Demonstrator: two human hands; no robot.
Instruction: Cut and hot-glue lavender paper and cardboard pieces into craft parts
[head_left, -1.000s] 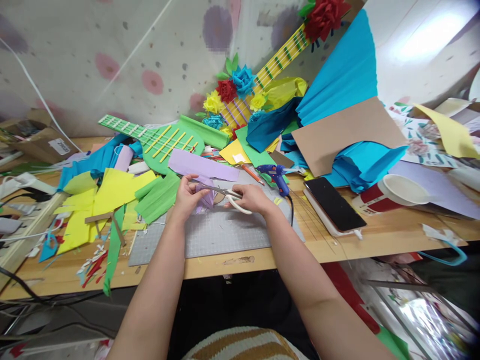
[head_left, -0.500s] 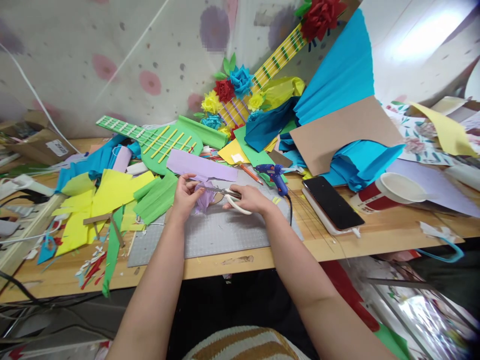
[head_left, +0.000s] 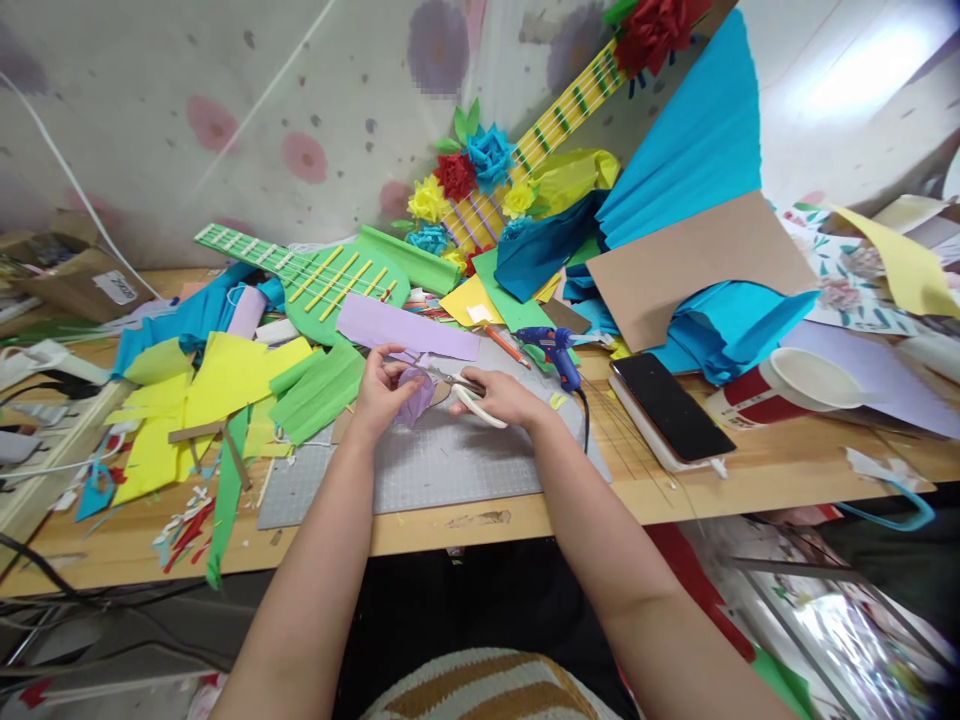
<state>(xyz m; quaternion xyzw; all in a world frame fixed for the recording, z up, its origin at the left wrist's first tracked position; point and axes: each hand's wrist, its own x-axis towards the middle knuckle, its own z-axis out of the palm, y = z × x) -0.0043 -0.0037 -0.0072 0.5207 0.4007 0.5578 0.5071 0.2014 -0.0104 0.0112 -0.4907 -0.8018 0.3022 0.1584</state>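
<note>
My left hand (head_left: 384, 390) pinches a crumpled piece of purple paper (head_left: 414, 398) above the grey cutting mat (head_left: 457, 465). Scissors with white handles (head_left: 480, 407) are gripped in my right hand (head_left: 506, 396), their blades pointing left at the purple paper. A small brown piece (head_left: 445, 391) shows beside the paper, under the blades. Just behind my hands lies a flat purple paper strip (head_left: 409, 327). Whether the blades are cutting into the paper is too small to tell.
A blue glue gun (head_left: 553, 350), a black phone (head_left: 673, 407) and a paper cup (head_left: 787, 388) stand to the right. Yellow paper (head_left: 225, 385) and green paper (head_left: 319, 392) cover the left. Behind are a green paper guitar (head_left: 337, 290) and brown cardboard (head_left: 697, 265).
The purple paper has turned in my left hand and looks rounder. The scissors stay at its right side, with their blades slightly shifted. The whole view has moved a little.
</note>
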